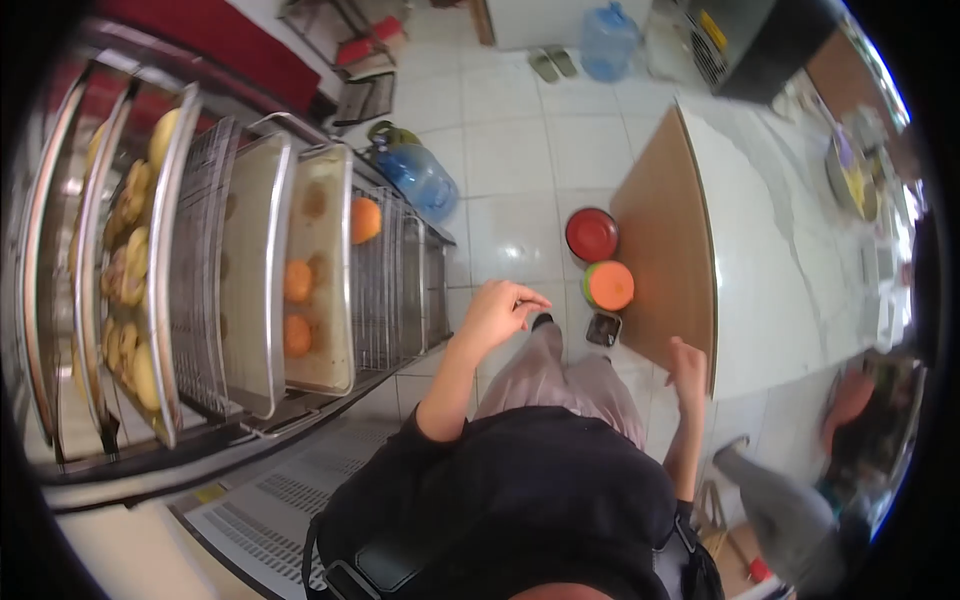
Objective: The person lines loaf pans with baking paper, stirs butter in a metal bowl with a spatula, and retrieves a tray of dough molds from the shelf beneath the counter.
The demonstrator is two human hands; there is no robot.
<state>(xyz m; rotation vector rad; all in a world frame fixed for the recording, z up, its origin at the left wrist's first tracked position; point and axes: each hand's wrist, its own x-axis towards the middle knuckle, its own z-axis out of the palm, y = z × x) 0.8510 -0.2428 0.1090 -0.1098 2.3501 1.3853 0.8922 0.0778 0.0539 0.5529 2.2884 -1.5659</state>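
My left hand (500,312) is held out in front of my body, above the tiled floor. Its fingers are loosely bent, the thumb stands a little apart, and nothing shows in it. To its left are metal baking trays, the nearest tray (335,350) carrying round orange-brown buns (298,335). My right hand (687,372) hangs by the wooden side panel (660,210) of the counter. Its fingers are curled in, and I see no object in them. I cannot tell whether it touches the panel.
A tall tray rack (410,260) stands left, with filled trays of bread (130,260). On the floor are blue water jugs (612,42), a red bowl (592,234), an orange-lidded tub (610,287) and a dark container (604,328). A marble-topped counter (770,250) stands right; another person's leg (780,510) shows lower right.
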